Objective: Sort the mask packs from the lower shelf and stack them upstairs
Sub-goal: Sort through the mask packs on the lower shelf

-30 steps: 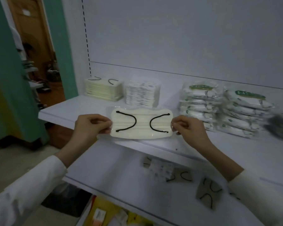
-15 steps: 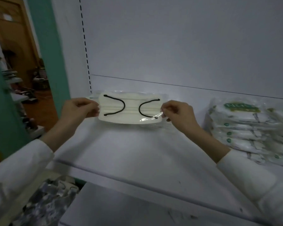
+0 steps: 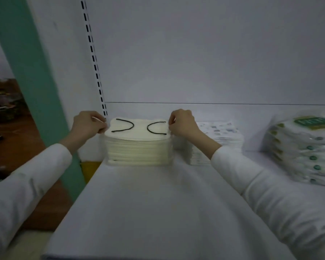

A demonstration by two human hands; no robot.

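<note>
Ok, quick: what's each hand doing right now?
Left hand: closed, pinching the left edge of the top mask pack on the stack.
Right hand: closed, pinching the same pack's right edge.

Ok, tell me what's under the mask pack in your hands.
A stack of matching cream packs, resting on the white shelf. The left hand and right hand pinch the ends of the top pack. Only the stack's front edges show; the lower packs' faces are covered.
</note>
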